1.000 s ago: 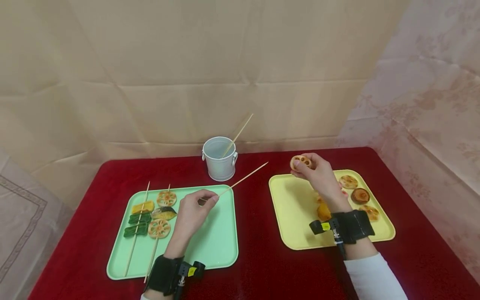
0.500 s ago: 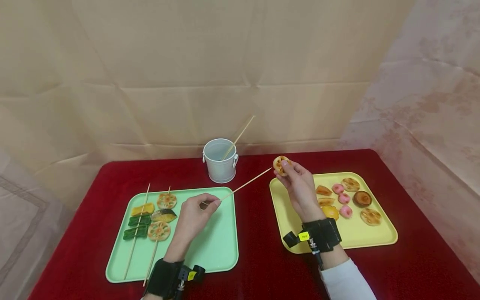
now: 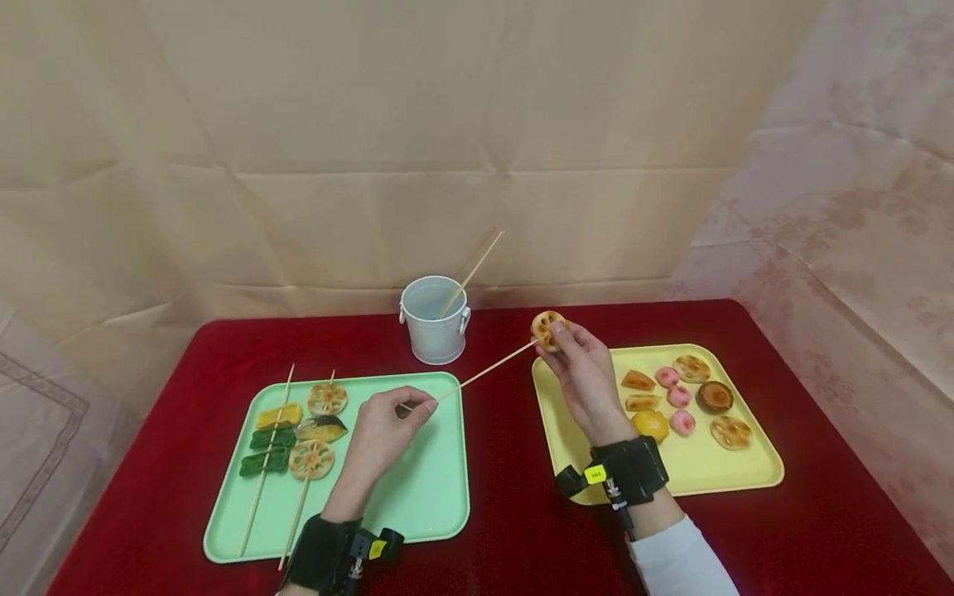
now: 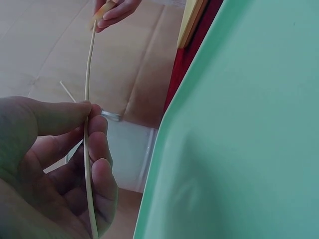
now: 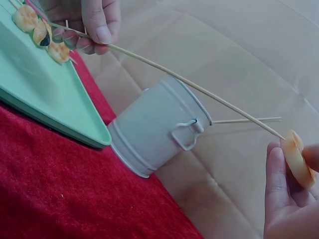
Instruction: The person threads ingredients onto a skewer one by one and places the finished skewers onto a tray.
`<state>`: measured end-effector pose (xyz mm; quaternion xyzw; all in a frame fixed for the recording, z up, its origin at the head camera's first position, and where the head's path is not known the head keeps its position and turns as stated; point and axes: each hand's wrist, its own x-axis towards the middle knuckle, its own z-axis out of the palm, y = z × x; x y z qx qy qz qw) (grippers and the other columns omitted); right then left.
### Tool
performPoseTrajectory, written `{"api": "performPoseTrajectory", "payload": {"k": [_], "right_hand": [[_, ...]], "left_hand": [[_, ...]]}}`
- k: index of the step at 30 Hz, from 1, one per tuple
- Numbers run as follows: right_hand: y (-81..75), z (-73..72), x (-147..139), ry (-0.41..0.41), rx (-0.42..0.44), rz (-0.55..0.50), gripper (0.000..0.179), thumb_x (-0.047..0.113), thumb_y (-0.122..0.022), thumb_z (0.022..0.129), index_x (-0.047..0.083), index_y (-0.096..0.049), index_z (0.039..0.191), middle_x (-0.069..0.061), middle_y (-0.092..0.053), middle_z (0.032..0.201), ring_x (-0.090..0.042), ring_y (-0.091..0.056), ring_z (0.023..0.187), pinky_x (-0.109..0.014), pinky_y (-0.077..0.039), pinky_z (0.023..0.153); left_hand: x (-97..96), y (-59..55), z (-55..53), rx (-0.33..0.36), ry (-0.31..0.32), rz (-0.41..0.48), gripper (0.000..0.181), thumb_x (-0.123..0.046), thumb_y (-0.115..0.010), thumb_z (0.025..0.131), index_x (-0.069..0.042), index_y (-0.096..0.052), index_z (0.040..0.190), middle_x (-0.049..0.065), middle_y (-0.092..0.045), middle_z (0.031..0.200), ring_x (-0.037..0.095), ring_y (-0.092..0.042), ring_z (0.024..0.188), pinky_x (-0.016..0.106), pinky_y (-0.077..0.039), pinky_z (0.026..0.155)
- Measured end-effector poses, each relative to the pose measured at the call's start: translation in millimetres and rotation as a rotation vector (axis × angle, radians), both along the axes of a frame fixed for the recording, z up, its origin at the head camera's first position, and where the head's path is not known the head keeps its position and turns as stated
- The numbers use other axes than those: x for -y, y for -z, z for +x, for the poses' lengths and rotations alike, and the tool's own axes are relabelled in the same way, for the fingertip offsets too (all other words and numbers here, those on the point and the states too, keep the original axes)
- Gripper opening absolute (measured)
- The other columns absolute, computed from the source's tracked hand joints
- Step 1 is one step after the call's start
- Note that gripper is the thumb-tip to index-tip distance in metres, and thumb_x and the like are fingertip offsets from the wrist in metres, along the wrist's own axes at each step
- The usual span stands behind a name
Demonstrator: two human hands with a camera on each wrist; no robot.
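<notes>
My left hand (image 3: 383, 434) pinches a thin wooden skewer (image 3: 488, 369) between thumb and fingers, above the green tray (image 3: 425, 497). Its far end slants up toward my right hand (image 3: 590, 381). There, thumb and fingers hold a browned lotus root slice (image 3: 547, 330) over the yellow tray's near-left corner. In the right wrist view the tip of the skewer (image 5: 199, 89) meets the edge of the lotus root slice (image 5: 295, 158). From the left wrist, the skewer (image 4: 88, 164) runs across the curled fingers and past the thumb.
The green tray carries two loaded skewers, one with green pieces (image 3: 270, 449), the other with lotus root slices (image 3: 311, 459). On the yellow tray (image 3: 715, 480) lie pink pieces (image 3: 679, 396), a mushroom (image 3: 715, 396) and more slices. A white bucket (image 3: 435, 331) holding a skewer stands behind.
My right hand has moved left with the lotus root slice, from over the yellow tray to the skewer's tip. The left hand has stayed nearly still.
</notes>
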<state>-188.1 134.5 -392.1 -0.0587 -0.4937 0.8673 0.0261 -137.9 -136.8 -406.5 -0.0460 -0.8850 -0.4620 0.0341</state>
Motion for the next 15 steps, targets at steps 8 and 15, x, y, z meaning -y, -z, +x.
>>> {"api": "performPoseTrajectory", "payload": {"k": [8,15], "right_hand": [[-1.1,0.7,5.9,-0.026,-0.044,0.024,0.010,0.013,-0.058,0.107,0.005,-0.060,0.112,-0.006,-0.067,0.109,-0.015,-0.070,0.100,-0.029,-0.058,0.091],[-2.6,3.6,4.4,-0.018,-0.078,0.104,0.015,0.011,-0.062,0.105,0.003,-0.065,0.117,-0.007,-0.067,0.112,-0.016,-0.070,0.102,-0.031,-0.058,0.092]], "left_hand": [[-1.0,0.6,0.5,0.019,0.000,0.019,0.007,-0.014,-0.077,0.094,-0.009,-0.081,0.098,-0.001,-0.073,0.081,0.014,-0.062,0.072,0.029,-0.049,0.062],[-6.6,1.5,2.7,0.055,0.086,0.078,0.008,-0.013,-0.078,0.093,-0.006,-0.081,0.096,-0.003,-0.073,0.073,0.011,-0.066,0.067,0.025,-0.050,0.060]]}}
